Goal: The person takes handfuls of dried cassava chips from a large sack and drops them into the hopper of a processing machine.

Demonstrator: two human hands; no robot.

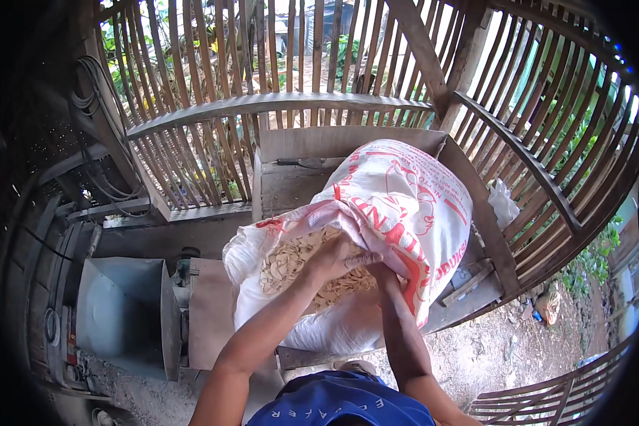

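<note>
A big white woven sack (433,195) with red print leans over a second white sack (334,332), its mouth turned toward me. Dry, pale-brown flat chips (284,266) fill the opening between them. My left hand (334,260) lies over the chips at the printed sack's mouth, palm down, with its fingers stretched to the right. Just beside it, my right hand (385,268) reaches in under the printed sack's folded rim. Its fingers are mostly hidden by the left hand and the sack cloth.
The sacks rest on a wooden bench (284,186) against a slatted wall (319,64). At the left stands a metal hopper (124,312) beside a brown board (209,305). Coiled cable (85,85) hangs on a post. A white plastic bag (503,204) is by the right slats.
</note>
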